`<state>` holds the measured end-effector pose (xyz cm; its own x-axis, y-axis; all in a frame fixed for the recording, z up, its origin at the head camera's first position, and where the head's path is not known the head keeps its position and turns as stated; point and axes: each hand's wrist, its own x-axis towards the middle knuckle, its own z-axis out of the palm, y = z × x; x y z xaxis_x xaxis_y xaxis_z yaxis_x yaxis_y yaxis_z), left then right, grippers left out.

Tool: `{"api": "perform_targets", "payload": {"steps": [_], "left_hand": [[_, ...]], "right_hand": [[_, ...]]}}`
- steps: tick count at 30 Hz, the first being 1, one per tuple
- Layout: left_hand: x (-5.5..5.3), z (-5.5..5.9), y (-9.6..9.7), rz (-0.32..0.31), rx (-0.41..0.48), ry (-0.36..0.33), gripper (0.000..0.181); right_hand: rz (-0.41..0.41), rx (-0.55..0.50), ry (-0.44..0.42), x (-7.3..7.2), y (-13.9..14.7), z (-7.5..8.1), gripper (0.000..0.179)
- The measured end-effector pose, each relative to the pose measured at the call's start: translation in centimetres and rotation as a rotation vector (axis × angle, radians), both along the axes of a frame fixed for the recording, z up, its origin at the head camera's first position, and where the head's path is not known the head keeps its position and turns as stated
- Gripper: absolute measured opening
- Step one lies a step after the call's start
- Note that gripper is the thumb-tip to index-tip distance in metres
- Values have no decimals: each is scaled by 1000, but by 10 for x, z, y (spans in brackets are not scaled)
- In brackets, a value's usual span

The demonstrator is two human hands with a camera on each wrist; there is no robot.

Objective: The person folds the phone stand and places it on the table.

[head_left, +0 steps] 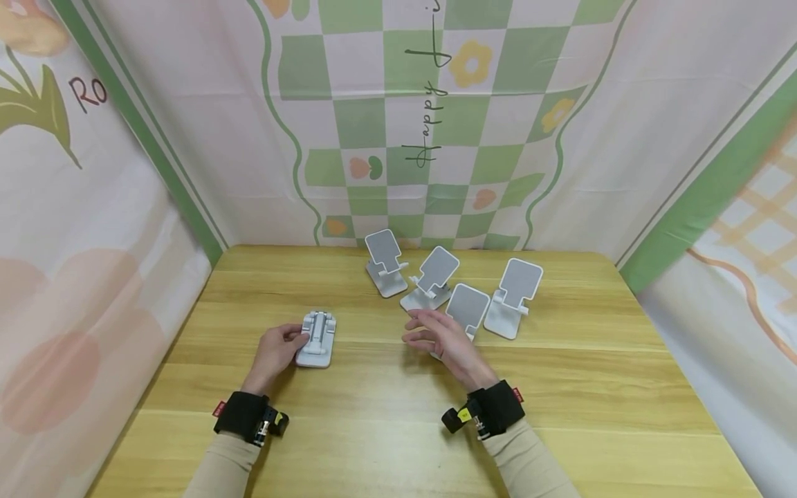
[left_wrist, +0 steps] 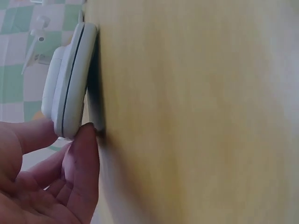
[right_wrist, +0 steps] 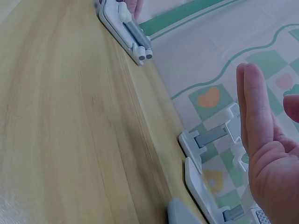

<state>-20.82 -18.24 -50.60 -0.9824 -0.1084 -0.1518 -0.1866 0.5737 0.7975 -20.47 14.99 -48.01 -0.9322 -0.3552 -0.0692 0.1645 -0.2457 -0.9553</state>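
My left hand (head_left: 275,354) pinches the left edge of a folded white phone stand (head_left: 317,340), thumb on top and fingers beneath. In the left wrist view the folded stand (left_wrist: 70,84) is seen edge-on, its near end between thumb and fingertips, slightly tilted off the wood. My right hand (head_left: 445,342) hovers with extended fingers and nothing in its grasp, in front of an unfolded phone stand (head_left: 468,304) whose lower part it hides. The right wrist view shows the right hand (right_wrist: 266,135) with straight fingers, and the folded stand (right_wrist: 125,30) across the table.
Three more unfolded phone stands, a left one (head_left: 385,263), a middle one (head_left: 436,270) and a right one (head_left: 515,294), stand toward the back of the wooden table (head_left: 386,436). A patterned cloth (head_left: 361,124) hangs behind, with cloth walls at both sides.
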Motion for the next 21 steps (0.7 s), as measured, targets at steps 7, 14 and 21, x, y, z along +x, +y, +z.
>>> {"api": "perform_targets", "payload": {"steps": [7,14,21], "left_hand": [[0,4,1,-24,-112,-14,39],[-2,1,-2,-34,-210,-9,36],[-2,1,-2,-47,-216,3,36]], "right_hand": [[0,2,-19,3,1,0,52],[10,-4,-18,3,1,-1,47],[4,-1,-17,3,1,-1,47]]}}
